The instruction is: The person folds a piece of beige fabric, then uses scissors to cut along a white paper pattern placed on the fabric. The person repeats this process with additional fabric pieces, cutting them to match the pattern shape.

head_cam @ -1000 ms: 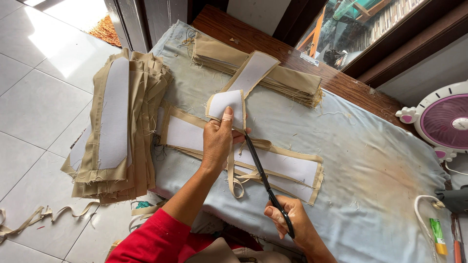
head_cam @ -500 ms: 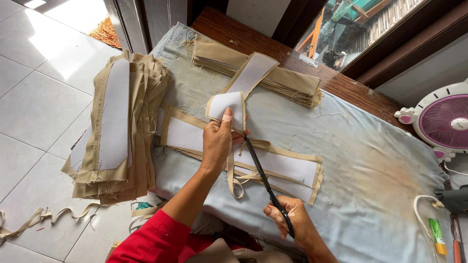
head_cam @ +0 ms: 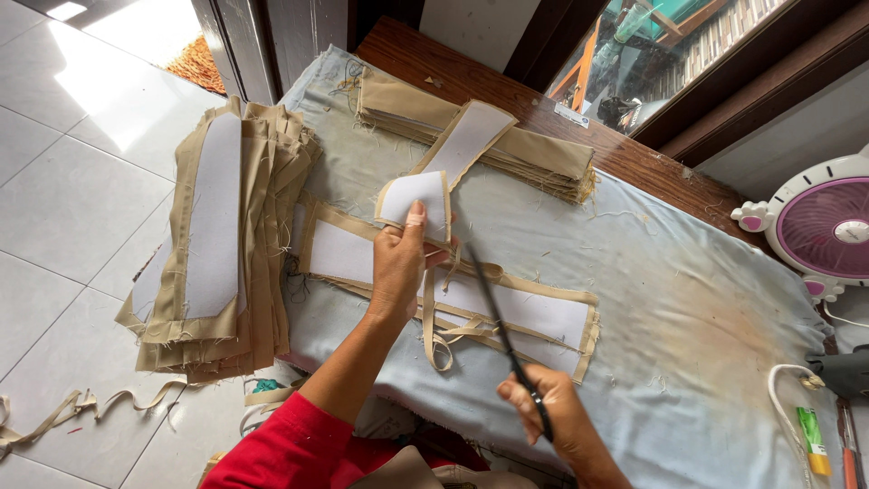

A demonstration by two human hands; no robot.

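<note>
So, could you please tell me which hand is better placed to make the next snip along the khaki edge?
Probably the right hand: it holds the black scissors; the left hand pinches the white-lined khaki fabric piece.

Scissor handles (head_cam: 541, 418) hidden inside right hand (head_cam: 548, 412); fan (head_cam: 819, 226) cut off by right edge.

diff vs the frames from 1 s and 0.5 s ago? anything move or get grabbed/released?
Almost nothing. The left hand still pinches the folded fabric piece upright, and the right hand still grips the scissors, blades angled up toward that piece, perhaps a hair closer. Nothing was picked up or let go. The trimmed strip under the left hand, the stack at the table's left edge, the far stack and the fan are unchanged.
</note>
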